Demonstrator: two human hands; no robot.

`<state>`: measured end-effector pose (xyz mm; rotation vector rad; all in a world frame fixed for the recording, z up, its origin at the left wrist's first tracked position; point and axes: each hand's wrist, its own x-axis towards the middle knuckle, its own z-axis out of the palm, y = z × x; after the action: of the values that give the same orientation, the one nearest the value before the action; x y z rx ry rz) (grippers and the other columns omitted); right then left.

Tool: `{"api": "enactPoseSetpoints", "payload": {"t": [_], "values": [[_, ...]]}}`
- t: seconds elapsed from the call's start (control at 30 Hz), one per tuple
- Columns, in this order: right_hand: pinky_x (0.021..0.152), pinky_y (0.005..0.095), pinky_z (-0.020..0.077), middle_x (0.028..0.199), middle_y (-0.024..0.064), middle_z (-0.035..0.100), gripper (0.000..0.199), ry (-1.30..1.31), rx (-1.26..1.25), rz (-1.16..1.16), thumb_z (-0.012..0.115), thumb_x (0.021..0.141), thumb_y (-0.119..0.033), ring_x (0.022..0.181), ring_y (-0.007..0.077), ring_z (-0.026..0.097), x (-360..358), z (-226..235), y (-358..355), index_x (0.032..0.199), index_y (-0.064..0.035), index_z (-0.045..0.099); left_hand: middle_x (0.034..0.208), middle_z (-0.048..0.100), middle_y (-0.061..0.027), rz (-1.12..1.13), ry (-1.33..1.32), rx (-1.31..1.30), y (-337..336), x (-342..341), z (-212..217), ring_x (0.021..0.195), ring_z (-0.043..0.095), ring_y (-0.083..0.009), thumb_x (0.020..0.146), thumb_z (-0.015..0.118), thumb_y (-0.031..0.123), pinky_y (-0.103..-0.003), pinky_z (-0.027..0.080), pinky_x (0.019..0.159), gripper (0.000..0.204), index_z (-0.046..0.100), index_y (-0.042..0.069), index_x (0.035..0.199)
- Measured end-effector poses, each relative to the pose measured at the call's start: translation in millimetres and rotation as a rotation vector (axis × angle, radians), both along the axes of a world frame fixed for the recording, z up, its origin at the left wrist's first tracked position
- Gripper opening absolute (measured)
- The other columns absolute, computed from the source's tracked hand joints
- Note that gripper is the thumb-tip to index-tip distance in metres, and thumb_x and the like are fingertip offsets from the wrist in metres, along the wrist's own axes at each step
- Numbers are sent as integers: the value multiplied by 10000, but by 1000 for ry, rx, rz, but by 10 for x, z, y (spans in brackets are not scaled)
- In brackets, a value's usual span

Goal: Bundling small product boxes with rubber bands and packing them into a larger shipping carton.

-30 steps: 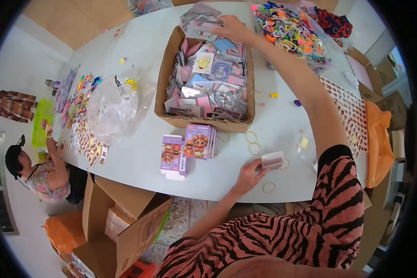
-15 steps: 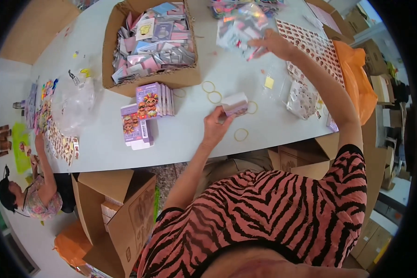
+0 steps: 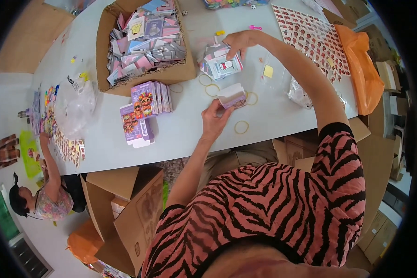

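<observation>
Purple carton (image 3: 233, 98) clamped in left hand (image 3: 214, 121), right hand (image 3: 239, 43) touching flat packets (image 3: 222, 66), fingers apart, grip unclear

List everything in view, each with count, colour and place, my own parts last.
Small box: one, white and purple, centre
Loose cards: a bunch, grey, pink, blue, beyond the small box
Table: one, whitish, centre
Big carton: one, brown, table's upper left
Packed cards: many, mixed colours, inside the big carton
Printed boxes: several, purple, beside the big carton
Rubber bands: about five, yellow, on the table
Sticker sheets: several, white and red, table's left and right
Orange bags: two, right and lower left
Open cartons: at least two, brown, table's near side
Co-worker: one, flowered top, far left
Left hand: one, on the small box
Right hand: one, on the loose cards
</observation>
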<state>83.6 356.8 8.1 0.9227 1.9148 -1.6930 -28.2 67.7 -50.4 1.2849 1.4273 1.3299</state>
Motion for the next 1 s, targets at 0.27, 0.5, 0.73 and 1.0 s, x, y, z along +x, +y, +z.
{"api": "enactPoseSetpoints", "payload": {"t": [0.27,0.5,0.73,1.0], "values": [[737,399,550,1115,111,602,521,-155,281,75,719,741,-149,925,254,632,-138,150,80,1207,-61,505,896,693,-105,11,-39,35,17,16,-41,810,670,-154,778,721,59,-279,531,738,289,602,-11,1032],[1023,388,401,1325,117,490,686,311,1013,56,730,688,-144,1173,324,500,181,-11,-469,1316,-137,454,887,686,-120,12,63,-2,14,-15,22,794,686,-202,760,729,58,-299,539,722,290,603,-3,1013],[1076,387,340,1360,34,440,700,397,1348,392,757,672,-115,1256,266,405,319,-124,-825,1305,-124,459,875,690,-114,26,89,18,22,2,-5,771,683,-191,760,734,76,-297,533,711,281,609,4,1002],[1019,370,377,1269,76,486,534,493,1438,255,754,678,-108,1179,256,456,309,-74,-1016,1152,-94,508,857,698,-116,58,99,19,19,-2,-24,772,688,-191,748,742,86,-303,534,706,290,615,8,997]]}}
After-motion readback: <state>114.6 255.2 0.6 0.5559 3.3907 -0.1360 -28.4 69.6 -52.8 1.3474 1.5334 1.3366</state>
